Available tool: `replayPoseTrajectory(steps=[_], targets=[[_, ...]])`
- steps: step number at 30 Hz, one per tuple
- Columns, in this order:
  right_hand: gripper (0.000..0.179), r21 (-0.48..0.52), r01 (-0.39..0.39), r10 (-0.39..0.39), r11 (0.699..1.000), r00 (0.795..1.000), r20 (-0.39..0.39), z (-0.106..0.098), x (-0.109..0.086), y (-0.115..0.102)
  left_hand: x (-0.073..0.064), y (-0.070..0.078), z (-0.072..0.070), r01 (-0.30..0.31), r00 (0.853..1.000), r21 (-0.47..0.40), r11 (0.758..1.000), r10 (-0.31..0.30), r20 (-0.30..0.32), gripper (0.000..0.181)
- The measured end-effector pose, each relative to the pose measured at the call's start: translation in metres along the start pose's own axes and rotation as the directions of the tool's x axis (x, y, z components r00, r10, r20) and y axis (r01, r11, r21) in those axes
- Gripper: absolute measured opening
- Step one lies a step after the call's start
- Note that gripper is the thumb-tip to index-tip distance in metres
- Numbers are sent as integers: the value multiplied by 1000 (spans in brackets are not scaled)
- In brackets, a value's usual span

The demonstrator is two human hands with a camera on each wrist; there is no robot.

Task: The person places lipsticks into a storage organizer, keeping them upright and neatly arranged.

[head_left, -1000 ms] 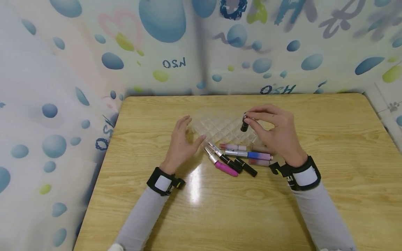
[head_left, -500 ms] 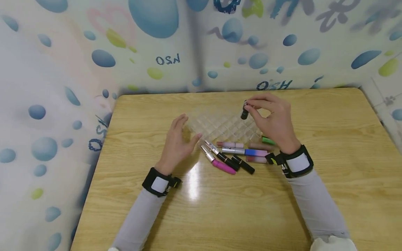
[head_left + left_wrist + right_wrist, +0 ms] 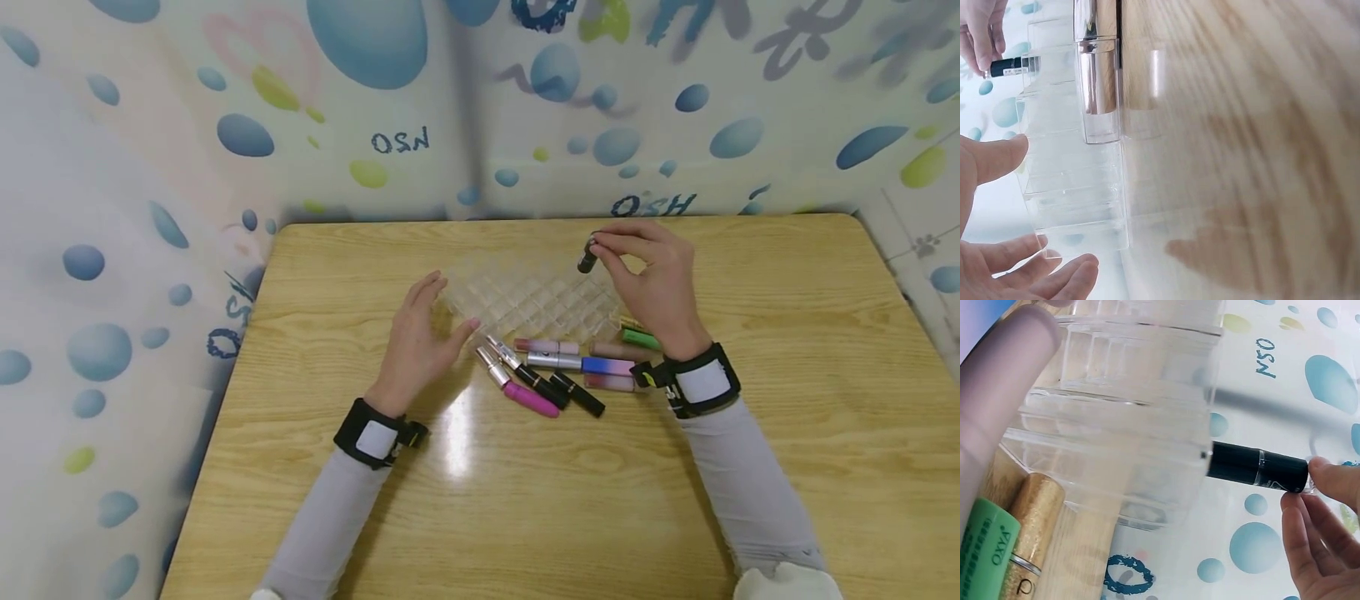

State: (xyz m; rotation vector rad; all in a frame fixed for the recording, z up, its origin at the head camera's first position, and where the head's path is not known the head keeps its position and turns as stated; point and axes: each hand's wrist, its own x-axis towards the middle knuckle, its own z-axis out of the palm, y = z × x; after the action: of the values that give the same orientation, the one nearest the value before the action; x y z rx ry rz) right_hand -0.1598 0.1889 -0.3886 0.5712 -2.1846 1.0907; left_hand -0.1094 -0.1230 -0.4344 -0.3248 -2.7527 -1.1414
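A clear compartmented organizer (image 3: 525,296) sits on the table toward the back. My left hand (image 3: 420,350) is at its left end, with straight fingers and thumb touching the corner and edge. Above the right part of the organizer, my right hand (image 3: 658,279) pinches one end of a small black lipstick tube (image 3: 587,255) between thumb and fingertips. The right wrist view has this tube (image 3: 1254,465) tilted, its free end right at the organizer's top rim. A pink lipstick (image 3: 531,398) and a black one (image 3: 542,386) lie at the front corner.
Nearby lie a black tube (image 3: 577,394), a silver and blue-purple tube (image 3: 603,367), a pale pink gloss (image 3: 547,347), a green tube (image 3: 988,550) and a glittery gold tube (image 3: 1035,519). Behind the wooden table (image 3: 525,508) stands a patterned wall (image 3: 480,108).
My right hand has lifted the black lipstick tube higher and further back, and the tube is more tilted. The green tube has come into view by the wrist. The left hand keeps its place.
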Motion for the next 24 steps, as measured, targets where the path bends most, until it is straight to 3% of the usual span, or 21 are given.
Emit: replayPoseTrajectory(steps=[8, 24], targets=[[16, -20, -23, 23, 1000, 1000, -11, 0, -4, 6, 1, 0, 1, -9, 1000, -7, 1000, 9, 8, 79], [12, -24, -31, 33, 999, 997, 73, 3, -5, 16, 2, 0, -1, 26, 999, -16, 1000, -26, 24, 79]])
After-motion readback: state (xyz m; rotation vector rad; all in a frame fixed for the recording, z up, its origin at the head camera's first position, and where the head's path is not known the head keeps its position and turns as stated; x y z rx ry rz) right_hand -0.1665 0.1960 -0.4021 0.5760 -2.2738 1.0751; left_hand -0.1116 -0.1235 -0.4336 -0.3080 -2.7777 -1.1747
